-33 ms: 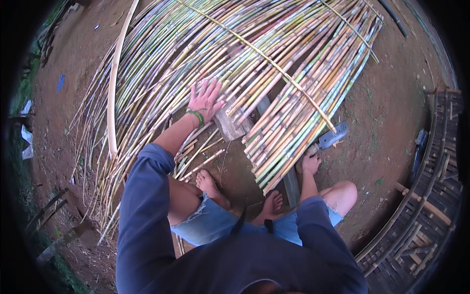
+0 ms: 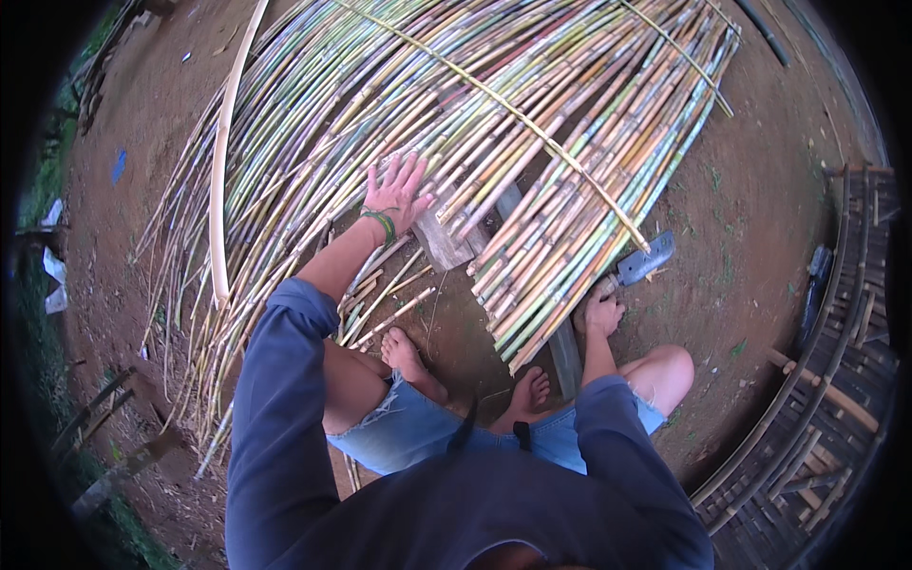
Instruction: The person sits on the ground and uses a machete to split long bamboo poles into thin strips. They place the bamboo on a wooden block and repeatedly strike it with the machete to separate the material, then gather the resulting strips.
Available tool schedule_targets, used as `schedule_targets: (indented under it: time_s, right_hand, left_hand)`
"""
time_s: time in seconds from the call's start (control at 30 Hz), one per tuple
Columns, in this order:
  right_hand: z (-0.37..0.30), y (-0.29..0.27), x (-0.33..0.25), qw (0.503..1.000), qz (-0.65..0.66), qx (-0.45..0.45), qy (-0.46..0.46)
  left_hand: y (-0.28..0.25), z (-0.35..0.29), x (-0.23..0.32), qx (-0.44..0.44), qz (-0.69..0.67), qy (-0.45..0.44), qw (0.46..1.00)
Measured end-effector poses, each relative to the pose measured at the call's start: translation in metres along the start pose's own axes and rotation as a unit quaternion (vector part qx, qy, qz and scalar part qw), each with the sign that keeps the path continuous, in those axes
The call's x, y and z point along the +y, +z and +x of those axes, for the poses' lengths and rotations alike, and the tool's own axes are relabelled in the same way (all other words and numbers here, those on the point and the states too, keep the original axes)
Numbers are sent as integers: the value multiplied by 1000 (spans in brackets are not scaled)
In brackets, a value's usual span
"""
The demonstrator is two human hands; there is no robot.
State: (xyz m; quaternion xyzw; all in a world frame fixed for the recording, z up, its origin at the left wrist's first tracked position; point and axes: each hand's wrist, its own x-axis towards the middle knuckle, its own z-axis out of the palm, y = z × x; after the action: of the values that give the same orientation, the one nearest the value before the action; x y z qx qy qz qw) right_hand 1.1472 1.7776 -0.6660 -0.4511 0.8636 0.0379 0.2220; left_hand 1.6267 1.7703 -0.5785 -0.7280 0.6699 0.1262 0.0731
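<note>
My left hand (image 2: pixel 393 196) rests with fingers spread on the loose canes (image 2: pixel 323 180), beside the end of a flat wooden board (image 2: pixel 445 244). A green band circles that wrist. On the right, my right hand (image 2: pixel 602 312) is closed around the handle of a broad-bladed knife (image 2: pixel 648 257). Its blade points up and to the right, close to the tip of a long split crosspiece (image 2: pixel 532 125). Between my hands, the near ends of a row of canes (image 2: pixel 532 275) lie side by side under that crosspiece. A second, shorter crosspiece (image 2: pixel 676 57) lies farther off.
A long pale strip (image 2: pixel 224 161) lies over the canes at left. Short cane pieces (image 2: pixel 394 309) are scattered by my left foot. A wooden beam (image 2: pixel 565 359) runs below the row. A slatted bamboo platform (image 2: pixel 817 380) stands at right, with a dark bottle-like object (image 2: pixel 815 285) beside it.
The canes' near ends have shifted very slightly. Both hands and the knife stay in nearly the same place.
</note>
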Motion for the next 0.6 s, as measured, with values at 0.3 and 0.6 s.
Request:
schedule_targets:
  time_s: [0.3,0.6]
  right_hand:
    - [7,-9,-4,996,71,2,51]
    - [21,-132,-58,789,601,81,103]
  left_hand:
    - [-70,-56,194,78,-66,9,995]
    - [8,-91,224,36,-59,-14,997]
